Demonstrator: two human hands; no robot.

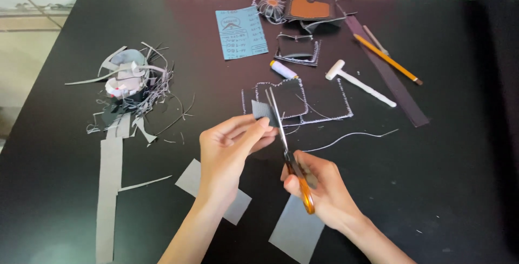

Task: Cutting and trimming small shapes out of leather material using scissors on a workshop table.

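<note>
My left hand [230, 153] pinches a small dark grey scrap [263, 110] between thumb and fingers, just above the black table [443, 177]. My right hand [319, 188] grips orange-handled scissors [292, 156], whose steel blades point away from me and meet the scrap's right edge. Just beyond the scrap lie dark stitched leather pieces [308, 101] with white thread along their edges, and a loose white thread [351, 137] trails to the right.
Grey strips and rectangles [108, 188] lie at the near left and under my wrists. A heap of offcuts [130, 83] sits at the left. Farther back are a blue sheet [240, 32], a thread spool [283, 70], a white mallet [357, 83], a pencil [386, 58] and a dark strip [392, 83].
</note>
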